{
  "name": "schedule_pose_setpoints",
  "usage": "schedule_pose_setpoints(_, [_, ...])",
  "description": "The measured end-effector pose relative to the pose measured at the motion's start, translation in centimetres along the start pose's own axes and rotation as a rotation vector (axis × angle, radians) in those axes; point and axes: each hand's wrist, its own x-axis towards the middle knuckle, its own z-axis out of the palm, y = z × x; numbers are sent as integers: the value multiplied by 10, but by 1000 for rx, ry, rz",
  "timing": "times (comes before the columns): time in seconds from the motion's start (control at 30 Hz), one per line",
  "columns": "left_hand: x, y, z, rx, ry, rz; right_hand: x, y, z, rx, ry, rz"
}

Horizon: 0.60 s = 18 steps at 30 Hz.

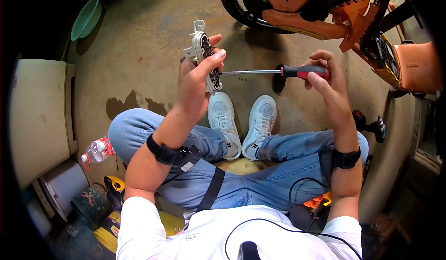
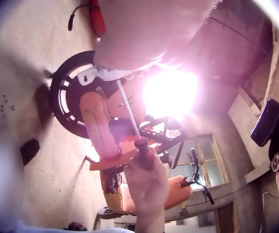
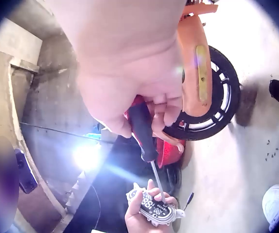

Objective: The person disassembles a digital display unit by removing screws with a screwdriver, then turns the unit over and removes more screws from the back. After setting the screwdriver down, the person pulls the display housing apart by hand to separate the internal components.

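Note:
My left hand [image 1: 190, 83] grips a display panel [image 1: 204, 51] with a white housing, mounting tabs and a black face, tilted on its edge in the head view. In the right wrist view, that panel's face [image 3: 154, 208] shows digit segments and small icons. My right hand [image 1: 331, 81] holds a screwdriver [image 1: 253, 72] by its black and red handle, thumb and fingers curled around it. The shaft runs level to the left, its tip right at the lower part of the panel's face. From the left wrist view, the right hand [image 2: 147, 187] appears behind the screwdriver handle.
An orange two-wheeled vehicle [image 1: 297, 21] stands ahead at the right. A cordless drill [image 1: 377, 126] lies on the floor by the right knee. Left are a green basin [image 1: 87, 18], a plastic bottle [image 1: 98, 151] and a pale cabinet [image 1: 42, 120]. White shoes [image 1: 223, 120] rest below the hands.

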Motion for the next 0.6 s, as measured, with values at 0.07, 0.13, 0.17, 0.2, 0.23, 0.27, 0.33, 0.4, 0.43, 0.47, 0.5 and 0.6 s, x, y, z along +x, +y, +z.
schedule_pose_setpoints(0.07, [-1, 0, 1, -3, 1, -3, 3, 0, -22, -78, -58, 175])
schedule_pose_setpoints(0.13, [-1, 0, 1, 3, -10, -15, 3, 0, -27, -157, -116, 350])
schedule_pose_setpoints(0.17, [-1, 0, 1, 2, -9, -14, 3, 0, -25, -113, -103, 307])
schedule_pose_setpoints(0.2, [-1, 0, 1, -6, -8, -17, 2, -1, -21, -68, -90, 262])
schedule_pose_setpoints(0.23, [-1, -1, 0, -14, -7, -20, 2, -2, -14, -68, -91, 261])
schedule_pose_setpoints(0.27, [-1, 0, 0, -14, -7, -19, 1, -4, -3, -34, -42, 135])
schedule_pose_setpoints(0.33, [-1, 0, 0, -1, 2, -16, 1, -4, 1, -3, 10, 5])
schedule_pose_setpoints(0.4, [0, 0, 0, -20, 14, -15, 1, 1, -1, -22, 14, 10])
schedule_pose_setpoints(0.43, [-1, -1, 1, -39, 28, -19, 2, 2, -6, -28, 19, 3])
schedule_pose_setpoints(0.47, [-1, -1, 2, -46, 18, -13, 2, 2, -14, -90, -31, 123])
schedule_pose_setpoints(0.5, [-1, -1, 2, -40, 27, -21, 1, 1, -21, -154, -79, 241])
schedule_pose_setpoints(0.6, [-1, -1, 2, -56, 25, -20, 2, 5, -22, -89, -94, 229])
